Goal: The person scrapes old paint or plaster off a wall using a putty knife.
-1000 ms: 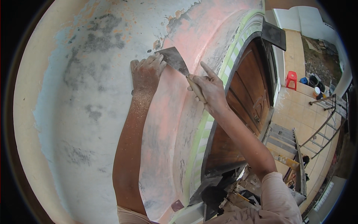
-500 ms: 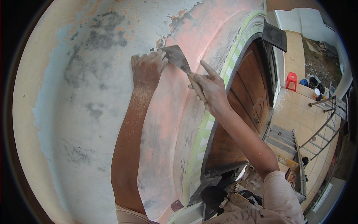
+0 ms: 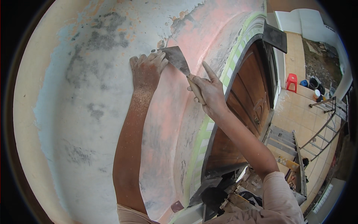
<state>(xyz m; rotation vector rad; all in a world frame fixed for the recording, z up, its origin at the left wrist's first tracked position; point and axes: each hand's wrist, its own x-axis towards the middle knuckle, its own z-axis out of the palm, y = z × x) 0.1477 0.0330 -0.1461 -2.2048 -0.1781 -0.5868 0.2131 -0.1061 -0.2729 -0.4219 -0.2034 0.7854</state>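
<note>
My right hand point(image 3: 209, 91) is closed round the pale handle of a putty knife point(image 3: 177, 59), with its index finger stretched out along the wall. The wide, dark metal blade lies against the patchy wall point(image 3: 112, 86), near a ragged edge of chipped paint. My left hand point(image 3: 147, 72) rests on the wall beside the blade, its fingers spread and bent. Its index finger and thumb touch the blade's left side, and the exact contact is partly hidden. Pale dust speckles the left wrist and forearm.
A green and white moulding point(image 3: 203, 145) curves round a brown wooden door point(image 3: 238, 112) on the right. Below stand a metal ladder point(image 3: 285, 140), a second ladder-like frame point(image 3: 326, 128) and a red stool point(image 3: 291, 82) on a tiled floor point(image 3: 291, 112).
Both hands and the putty knife have shifted only slightly. My right index finger points a little more to the right, and the left fingers look a bit more spread.
</note>
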